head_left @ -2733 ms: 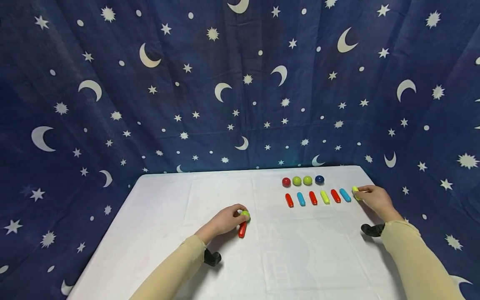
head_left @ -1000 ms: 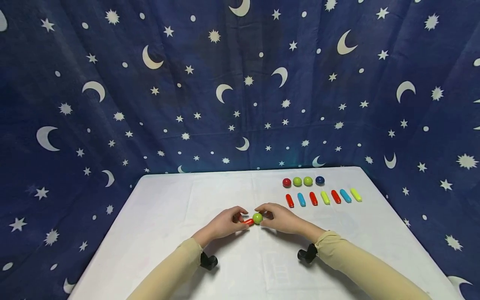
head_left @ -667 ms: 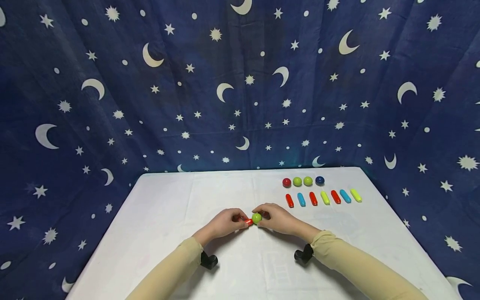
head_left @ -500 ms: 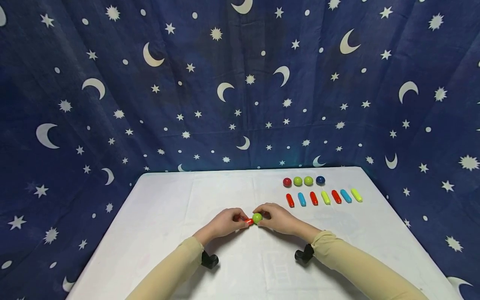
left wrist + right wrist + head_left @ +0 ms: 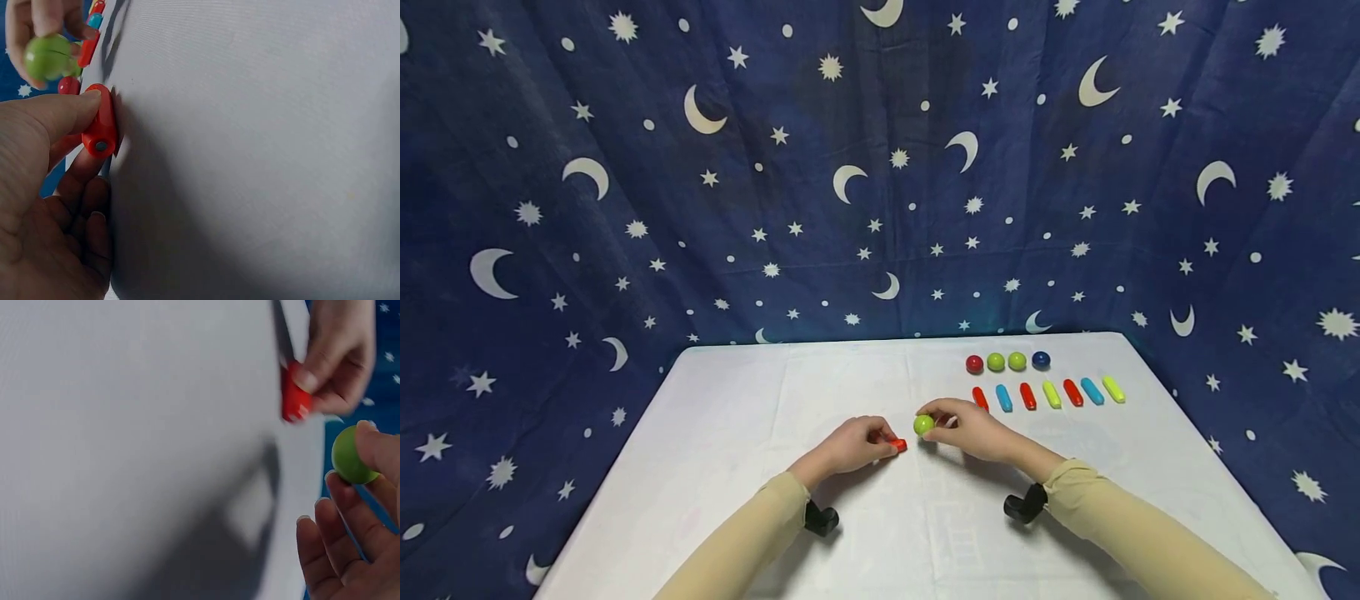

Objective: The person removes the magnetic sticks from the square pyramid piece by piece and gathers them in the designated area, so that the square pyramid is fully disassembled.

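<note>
My left hand (image 5: pixel 853 443) pinches a short red rod (image 5: pixel 103 125) between thumb and fingers, low over the white table. A small round metal spot shows in the rod's near end in the left wrist view. To its right, my right hand (image 5: pixel 973 431) holds a glossy green ball (image 5: pixel 924 425) between thumb and forefinger, the other fingers spread loosely in the right wrist view. A gap separates the ball from the red rod. The ball hangs above the table, its shadow below.
At the back right of the white table (image 5: pixel 737 400) runs a row of balls: red (image 5: pixel 974 364), two green (image 5: pixel 996 362), and dark blue (image 5: pixel 1041 361). In front lie several red, blue and yellow rods, such as a yellow rod (image 5: pixel 1114 389). A starry curtain (image 5: pixel 880 167) hangs behind.
My right hand has left the yellow rod at far right and come to the middle. The green ball, earlier against the red rod, is now apart, up and to the right in my right hand.
</note>
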A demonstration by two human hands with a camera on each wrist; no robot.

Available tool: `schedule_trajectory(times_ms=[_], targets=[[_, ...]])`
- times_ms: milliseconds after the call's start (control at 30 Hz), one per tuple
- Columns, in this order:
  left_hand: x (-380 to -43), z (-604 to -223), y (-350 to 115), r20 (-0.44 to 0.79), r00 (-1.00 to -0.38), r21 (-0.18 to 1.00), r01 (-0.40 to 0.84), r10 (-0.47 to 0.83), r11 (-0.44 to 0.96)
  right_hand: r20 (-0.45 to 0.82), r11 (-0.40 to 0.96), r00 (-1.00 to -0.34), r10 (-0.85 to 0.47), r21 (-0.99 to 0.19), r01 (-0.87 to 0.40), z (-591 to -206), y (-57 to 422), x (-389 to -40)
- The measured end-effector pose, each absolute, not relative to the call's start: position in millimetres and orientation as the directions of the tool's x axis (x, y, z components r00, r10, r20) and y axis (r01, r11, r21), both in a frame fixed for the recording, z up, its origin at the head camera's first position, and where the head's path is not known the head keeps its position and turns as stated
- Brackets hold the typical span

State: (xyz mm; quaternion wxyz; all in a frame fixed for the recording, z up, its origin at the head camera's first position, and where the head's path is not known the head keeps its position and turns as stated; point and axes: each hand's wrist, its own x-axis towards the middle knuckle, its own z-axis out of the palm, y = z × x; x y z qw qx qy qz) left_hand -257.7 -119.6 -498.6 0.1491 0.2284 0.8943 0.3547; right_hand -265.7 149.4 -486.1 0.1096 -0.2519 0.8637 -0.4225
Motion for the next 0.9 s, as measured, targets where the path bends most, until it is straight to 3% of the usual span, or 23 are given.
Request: schedule_trajectory(times_ms=[267, 500, 700, 900], targets=[[-257, -499, -120, -0.126, -0.855, 0.714, 0.274, 0.503, 0.644, 0.113, 0.57, -0.931, -0.348, -0.762, -0.306, -451, 218, -293], [-257, -499, -121, -0.133, -0.854, 0.722, 0.265, 0.503, 0.639, 0.076, 0.657, -0.993, -0.089, -0.745, -0.116, -442, 293, -318], [-257, -498, -122, -0.137, -0.852, 0.723, 0.263, 0.506, 0.638, 0.006, 0.62, -0.994, 0.111, -0.782, 0.065, -456, 331, -335], [-256, -497, -121, -0.134, -0.852, 0.721, 0.267, 0.506, 0.64, -0.025, 0.692, -0.987, 0.162, -0.71, 0.131, -470, 346, -344]])
